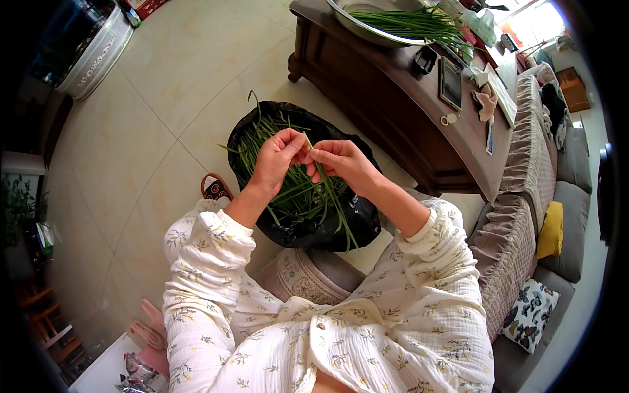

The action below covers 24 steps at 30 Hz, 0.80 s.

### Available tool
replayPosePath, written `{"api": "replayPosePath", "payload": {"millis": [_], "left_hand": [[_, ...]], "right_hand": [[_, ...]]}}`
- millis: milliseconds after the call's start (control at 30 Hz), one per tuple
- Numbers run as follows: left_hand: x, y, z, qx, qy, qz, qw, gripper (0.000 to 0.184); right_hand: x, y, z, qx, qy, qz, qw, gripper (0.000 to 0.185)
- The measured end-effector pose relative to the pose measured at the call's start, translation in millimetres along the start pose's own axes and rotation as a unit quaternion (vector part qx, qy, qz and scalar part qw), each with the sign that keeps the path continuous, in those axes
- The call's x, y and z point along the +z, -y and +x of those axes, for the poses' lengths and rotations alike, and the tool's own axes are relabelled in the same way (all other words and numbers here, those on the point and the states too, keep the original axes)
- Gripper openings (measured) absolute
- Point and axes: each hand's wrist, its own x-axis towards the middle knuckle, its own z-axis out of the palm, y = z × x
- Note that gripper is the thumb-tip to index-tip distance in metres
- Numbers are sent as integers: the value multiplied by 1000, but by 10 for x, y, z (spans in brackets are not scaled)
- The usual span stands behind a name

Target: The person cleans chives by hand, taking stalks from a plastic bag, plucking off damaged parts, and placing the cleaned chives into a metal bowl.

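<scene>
My left hand (pixel 278 157) and my right hand (pixel 344 160) meet over a black plastic bag (pixel 360 223). Between my fingertips is the pale end of a chive (pixel 308 140), its green leaves trailing down past the right hand. Both hands are closed in a pinch on it. Long loose chives (pixel 298 206) fill the open bag below, some sticking out over its rim. On the wooden table, more chives (pixel 406 25) lie in line across a metal basin (pixel 367 36).
The dark wooden table (pixel 386 85) stands close by on the right, with a phone (pixel 450 82) and a small black box (pixel 425 59) on it. Beyond is a sofa (pixel 517 209) with cushions. A slipper (pixel 215 188) lies on the tiled floor beside the bag.
</scene>
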Motion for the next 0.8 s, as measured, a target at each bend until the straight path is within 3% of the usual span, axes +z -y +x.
{"api": "replayPosePath", "payload": {"millis": [267, 467, 633, 800], "left_hand": [[-48, 36, 29, 0, -34, 64, 997, 19], [-5, 6, 18, -17, 19, 49, 998, 11], [-85, -1, 56, -69, -37, 4, 997, 11], [-239, 3, 113, -74, -98, -58, 991, 12]], "right_hand": [[-11, 14, -20, 31, -1, 18, 999, 24], [16, 21, -42, 35, 0, -21, 999, 25], [29, 66, -38, 24, 12, -110, 994, 28], [13, 90, -47, 47, 21, -94, 994, 29]]}}
